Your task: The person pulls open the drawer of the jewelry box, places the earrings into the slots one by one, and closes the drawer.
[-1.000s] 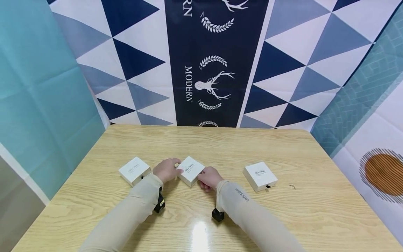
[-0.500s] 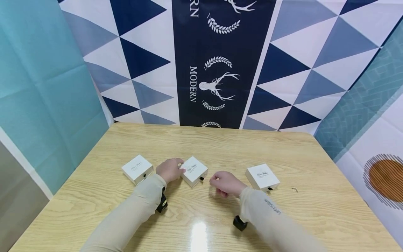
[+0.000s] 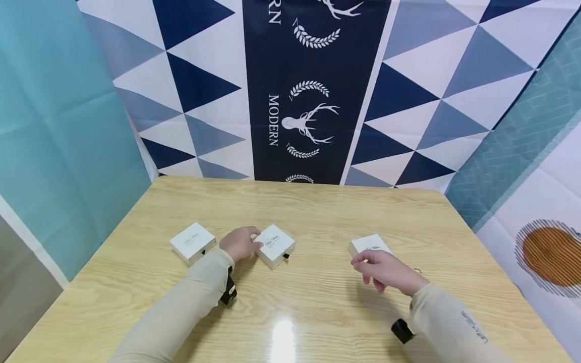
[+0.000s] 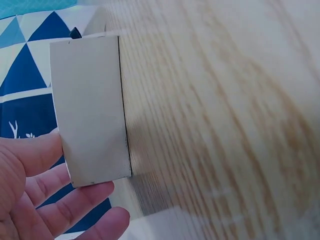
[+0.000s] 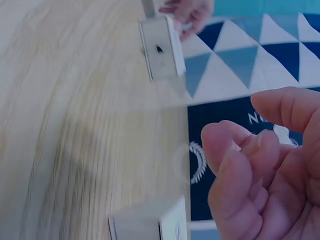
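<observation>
Three white drawer-style gift boxes with "Best Wishes" lettering and small black pull tabs stand on the wooden table. My left hand (image 3: 239, 243) holds the middle box (image 3: 274, 244) by its left end, thumb on the top edge and fingers at the far side; the left wrist view shows this box's plain side (image 4: 90, 110) up close. My right hand (image 3: 386, 269) is over the table in front of the right box (image 3: 369, 243), partly covering it, with fingers loosely bent and nothing in them. The left box (image 3: 192, 242) sits just beyond the left wrist.
The wooden table (image 3: 290, 206) ends at a patterned cloth backdrop (image 3: 209, 75). Teal cloth (image 3: 68, 126) hangs on the left. A small curled scrap (image 3: 418, 270) lies right of the right hand. Black wrist cameras hang under both sleeves.
My right hand has let go of the middle box's front and moved right, to the right box. The middle box's black tab now shows. My left hand stays at the middle box.
</observation>
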`<control>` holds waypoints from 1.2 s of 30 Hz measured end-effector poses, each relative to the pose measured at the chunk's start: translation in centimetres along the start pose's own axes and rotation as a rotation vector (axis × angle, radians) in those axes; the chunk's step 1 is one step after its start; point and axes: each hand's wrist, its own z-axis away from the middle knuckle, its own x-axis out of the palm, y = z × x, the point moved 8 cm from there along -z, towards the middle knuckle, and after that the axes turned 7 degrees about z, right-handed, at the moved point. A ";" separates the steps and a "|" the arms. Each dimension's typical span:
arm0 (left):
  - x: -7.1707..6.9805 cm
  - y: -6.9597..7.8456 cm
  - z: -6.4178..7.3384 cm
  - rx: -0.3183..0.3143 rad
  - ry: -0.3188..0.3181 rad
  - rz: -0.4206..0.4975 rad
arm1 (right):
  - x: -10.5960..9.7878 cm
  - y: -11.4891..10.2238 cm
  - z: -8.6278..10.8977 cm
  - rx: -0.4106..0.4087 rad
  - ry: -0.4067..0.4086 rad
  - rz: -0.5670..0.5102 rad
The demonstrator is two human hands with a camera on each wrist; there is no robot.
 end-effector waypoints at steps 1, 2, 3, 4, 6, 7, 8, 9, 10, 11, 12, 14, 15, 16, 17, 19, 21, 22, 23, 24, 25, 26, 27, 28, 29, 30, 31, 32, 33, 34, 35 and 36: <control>0.0 -0.1 0.0 0.000 -0.001 0.002 | -0.3 0.4 0.3 0.006 0.005 -0.001; 0.1 -0.2 -0.1 0.001 -0.003 0.002 | -0.6 0.8 0.6 0.016 0.014 0.000; 0.1 -0.2 -0.1 0.005 -0.005 -0.003 | -1.0 1.2 0.9 0.030 0.024 0.002; 0.2 -0.3 -0.2 0.007 -0.009 -0.006 | -1.3 1.7 1.2 0.051 0.032 0.002; 0.0 -0.2 -0.3 0.008 -0.005 -0.034 | -1.8 2.8 1.7 0.085 0.051 0.017; -0.1 -0.1 -0.3 0.007 0.001 -0.050 | -2.1 3.3 1.9 0.106 0.060 0.026; -0.3 0.0 -0.3 0.009 0.010 -0.067 | -2.4 3.8 2.1 0.129 0.073 0.037; -0.5 0.3 -0.3 0.012 0.019 -0.079 | -2.7 4.4 2.3 0.151 0.090 0.055; -0.6 0.7 -0.3 0.022 0.030 -0.093 | -3.1 4.9 2.5 0.174 0.108 0.074; -0.8 1.3 -0.3 0.046 0.047 -0.111 | -3.4 5.3 2.6 0.195 0.128 0.096; -0.7 2.1 -0.3 0.083 0.054 -0.125 | -3.7 5.8 2.7 0.222 0.146 0.117; -0.4 4.2 0.1 0.180 0.045 -0.146 | -4.3 6.5 2.9 0.261 0.177 0.152; -0.1 5.4 0.3 0.242 0.034 -0.160 | -4.4 6.7 2.9 0.274 0.186 0.167; 0.5 6.6 0.6 0.314 0.018 -0.185 | -4.5 7.0 2.8 0.288 0.191 0.170; 1.1 8.0 0.9 0.384 -0.008 -0.207 | -4.5 7.3 2.7 0.298 0.193 0.169; 2.5 10.4 1.5 0.508 -0.074 -0.249 | -4.3 7.7 2.3 0.310 0.194 0.161; 3.9 12.6 1.8 0.607 -0.129 -0.298 | -4.0 8.2 1.9 0.326 0.195 0.133; 4.6 13.5 1.9 0.639 -0.157 -0.319 | -3.8 8.5 1.7 0.332 0.193 0.112; 5.3 14.3 2.0 0.658 -0.185 -0.333 | -3.5 8.8 1.5 0.338 0.188 0.095; 5.9 14.8 2.0 0.667 -0.204 -0.350 | -3.3 9.1 1.2 0.344 0.184 0.078; 6.5 15.3 1.8 0.667 -0.218 -0.365 | -3.0 9.3 1.0 0.352 0.179 0.062; 7.1 15.8 1.7 0.663 -0.226 -0.378 | -2.7 9.5 0.7 0.355 0.175 0.047; 7.6 16.1 1.5 0.654 -0.236 -0.387 | -2.5 9.7 0.5 0.355 0.170 0.040; 8.0 16.4 1.4 0.650 -0.238 -0.400 | -2.3 9.8 0.3 0.353 0.166 0.034; 8.4 16.7 1.2 0.646 -0.239 -0.411 | -2.2 9.8 0.2 0.355 0.170 0.034; 8.8 17.1 1.1 0.644 -0.237 -0.419 | -2.2 9.9 0.1 0.355 0.178 0.038; 9.1 17.4 0.9 0.645 -0.232 -0.425 | -2.2 9.9 0.1 0.354 0.186 0.045; 9.3 17.6 0.8 0.645 -0.228 -0.431 | -2.2 9.9 0.0 0.352 0.197 0.054; 9.6 17.9 0.6 0.646 -0.222 -0.435 | -2.3 9.9 0.0 0.349 0.207 0.062; 9.8 18.1 0.5 0.648 -0.214 -0.443 | -2.4 9.8 0.0 0.346 0.218 0.070; 10.0 18.3 0.3 0.645 -0.205 -0.451 | -2.5 9.8 0.0 0.342 0.226 0.079; 10.3 18.5 0.1 0.639 -0.196 -0.457 | -2.6 9.8 0.0 0.336 0.229 0.090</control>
